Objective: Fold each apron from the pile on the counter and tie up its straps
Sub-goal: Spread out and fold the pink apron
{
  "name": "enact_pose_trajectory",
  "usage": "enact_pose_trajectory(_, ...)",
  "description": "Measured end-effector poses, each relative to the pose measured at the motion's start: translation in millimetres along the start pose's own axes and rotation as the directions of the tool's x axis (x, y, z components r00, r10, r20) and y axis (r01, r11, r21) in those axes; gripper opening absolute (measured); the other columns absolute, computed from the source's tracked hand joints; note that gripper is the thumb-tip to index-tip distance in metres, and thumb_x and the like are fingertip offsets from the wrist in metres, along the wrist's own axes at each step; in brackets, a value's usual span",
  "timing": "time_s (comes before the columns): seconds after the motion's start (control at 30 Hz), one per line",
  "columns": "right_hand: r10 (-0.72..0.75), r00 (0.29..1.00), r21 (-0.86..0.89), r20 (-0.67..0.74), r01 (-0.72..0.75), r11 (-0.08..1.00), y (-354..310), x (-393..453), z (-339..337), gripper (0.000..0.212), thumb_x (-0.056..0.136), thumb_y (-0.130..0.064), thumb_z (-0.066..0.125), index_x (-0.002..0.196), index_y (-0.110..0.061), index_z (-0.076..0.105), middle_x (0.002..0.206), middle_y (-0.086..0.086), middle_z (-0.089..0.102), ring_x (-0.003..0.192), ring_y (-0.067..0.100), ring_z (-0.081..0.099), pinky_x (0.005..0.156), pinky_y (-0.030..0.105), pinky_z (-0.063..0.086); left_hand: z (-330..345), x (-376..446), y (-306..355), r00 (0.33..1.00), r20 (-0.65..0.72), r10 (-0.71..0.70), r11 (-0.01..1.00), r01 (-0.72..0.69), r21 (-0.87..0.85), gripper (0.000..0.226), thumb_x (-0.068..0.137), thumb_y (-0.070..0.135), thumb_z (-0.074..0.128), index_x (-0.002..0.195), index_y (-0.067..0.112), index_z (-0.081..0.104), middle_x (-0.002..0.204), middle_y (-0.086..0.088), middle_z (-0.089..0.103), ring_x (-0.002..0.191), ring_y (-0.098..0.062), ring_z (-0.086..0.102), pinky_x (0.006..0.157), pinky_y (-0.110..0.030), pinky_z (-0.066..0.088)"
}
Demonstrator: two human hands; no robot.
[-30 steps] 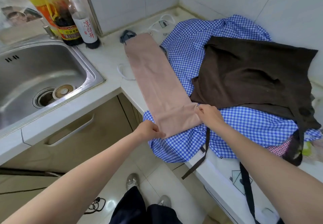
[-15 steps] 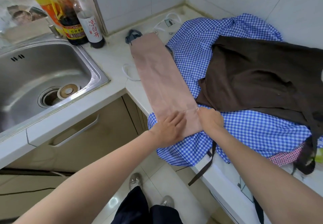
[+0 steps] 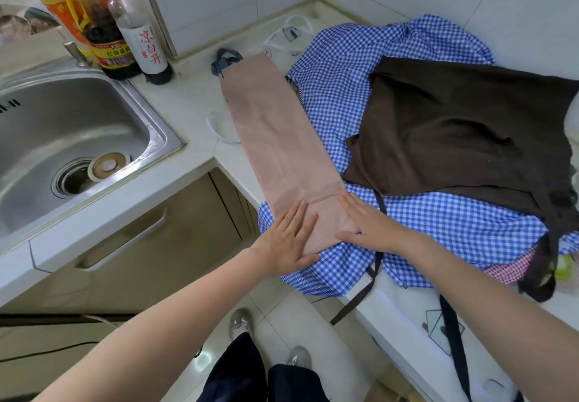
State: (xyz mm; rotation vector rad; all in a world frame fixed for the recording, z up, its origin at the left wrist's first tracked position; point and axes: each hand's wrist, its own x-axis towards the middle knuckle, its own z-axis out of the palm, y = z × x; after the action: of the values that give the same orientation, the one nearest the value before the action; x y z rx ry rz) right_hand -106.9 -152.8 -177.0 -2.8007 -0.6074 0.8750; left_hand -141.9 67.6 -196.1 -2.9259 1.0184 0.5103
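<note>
Both hands, left [image 3: 289, 240] and right [image 3: 369, 224], press flat-fingered (grasping nothing) on the pink apron [image 3: 282, 132] at the counter's [image 3: 188, 103] front edge; overhanging gingham [image 3: 438, 223] beneath could slide, spoiling the fold.

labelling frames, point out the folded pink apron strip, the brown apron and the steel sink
folded pink apron strip [image 3: 282, 138], head view, middle of the strip
dark brown apron [image 3: 454, 125], head view, centre of the cloth
stainless steel sink [image 3: 150, 119], head view, right rim
</note>
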Motion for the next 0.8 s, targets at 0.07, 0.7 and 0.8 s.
enact_pose_trajectory(0.07,-0.016,0.996,-0.021,0.084,0.017,1.0,5.0,2.1,-12.0,0.095,0.091,-0.048,0.053,0.149,-0.01,-0.012,0.156,0.002,-0.019,0.145,0.012,-0.011,0.115,0.022,-0.003,0.9,-4.4,-5.5,1.0,0.011,-0.002,1.0,0.002,-0.007,0.098,0.071,0.069,-0.013,0.146,0.006,-0.017,0.153,-0.022,-0.017,0.143,-0.029,-0.017,0.111,-0.032,-0.017)
enact_pose_trajectory(0.7,0.344,0.927,0.55,-0.151,-0.21,0.809,-7.6,31.3,-37.8,0.028,0.091,-0.019,0.059,0.063,-0.016,0.058,0.062,0.005,0.056,0.054,0.014,0.053,0.05,0.018,0.039,-24.9,-14.7,-45.5,0.823,0.167,-0.543,0.026,0.215,-0.976,0.024,0.093,0.015,0.057,0.11,0.001,0.064,0.091,-0.009,0.066,0.076,-0.019,0.064,0.068,-0.022,0.056)
enact_pose_trajectory(0.8,0.406,0.889,0.441,-0.211,-0.283,0.851,-21.1,41.4,-30.4,0.032,0.094,-0.021,0.05,0.063,-0.017,0.05,0.074,0.008,0.056,0.079,0.029,0.06,0.068,0.03,0.044,-25.2,-12.3,-52.2,0.78,0.27,-0.565,-0.058,0.288,-0.956,0.029,0.091,0.015,0.06,0.114,-0.003,0.06,0.088,-0.014,0.067,0.068,-0.018,0.065,0.065,-0.026,0.058)
